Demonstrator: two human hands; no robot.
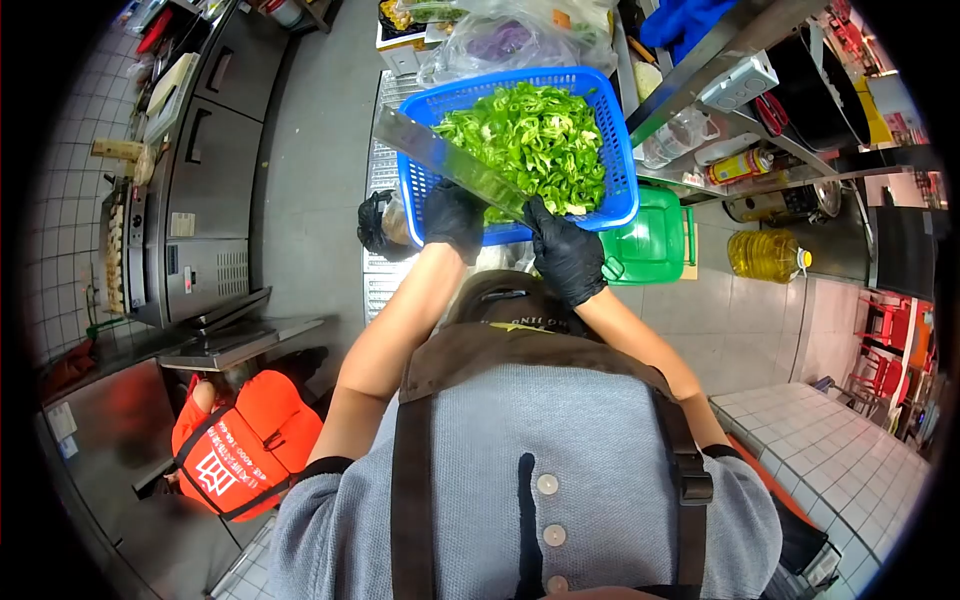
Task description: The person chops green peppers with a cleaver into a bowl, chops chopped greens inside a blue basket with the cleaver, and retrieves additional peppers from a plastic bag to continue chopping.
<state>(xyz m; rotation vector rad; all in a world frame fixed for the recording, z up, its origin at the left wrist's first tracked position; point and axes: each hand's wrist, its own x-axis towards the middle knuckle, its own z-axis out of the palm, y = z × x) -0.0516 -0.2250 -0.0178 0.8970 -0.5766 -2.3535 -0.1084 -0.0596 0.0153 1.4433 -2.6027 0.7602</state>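
In the head view, a blue plastic basket (628, 165) with slotted sides holds a heap of sliced green peppers (545, 140). A wide-bladed kitchen knife (435, 155) slants over the basket's near left part, its flat side facing up. My right hand (565, 250), in a black glove, is closed around the knife's handle end at the near rim. My left hand (455, 222), also black-gloved, is at the near left of the basket, close under the blade. Its fingertips are mostly hidden, so its grip is unclear.
Clear bags with purple vegetables (500, 40) lie beyond the basket. A green lidded bin (645, 240) and an oil jug (765, 255) stand to the right. Metal shelving (740, 85) rises close by. At lower left is a person in orange (250, 440), near steel cabinets (210, 150).
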